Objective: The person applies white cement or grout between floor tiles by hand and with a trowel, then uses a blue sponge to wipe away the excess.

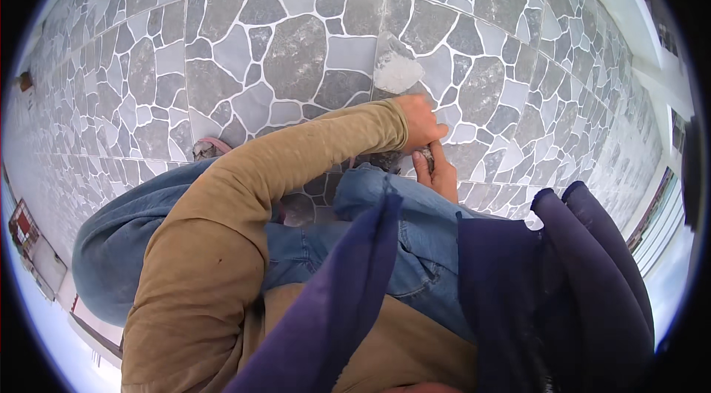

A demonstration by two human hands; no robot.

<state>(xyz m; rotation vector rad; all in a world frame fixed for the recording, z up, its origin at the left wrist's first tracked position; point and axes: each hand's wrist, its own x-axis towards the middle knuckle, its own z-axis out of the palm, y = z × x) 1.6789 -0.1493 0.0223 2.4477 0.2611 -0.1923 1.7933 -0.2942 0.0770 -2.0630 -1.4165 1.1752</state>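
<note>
My left hand point(421, 123), at the end of a tan sleeve, is closed just in front of the tiled surface, knuckles up. What it holds, if anything, is hidden. Right below it, my right hand point(443, 174) comes close to or touches it, thumb and fingers pinched round a small, dark, dirt-crusted thing point(427, 159) whose kind I cannot make out. Just beyond the left hand is a whitish patch point(398, 73), like paste or a smeared blade; I cannot tell which. It lies along a tile joint.
Grey stone-pattern tiles point(296, 60) with white lines spread all around. My bent knees in blue jeans point(304, 245) are close below the hands, and a shoe point(211, 147) shows at the left. Dark blue cloth point(511, 274) hangs in front at the lower right. A pale ledge point(652, 45) borders the right.
</note>
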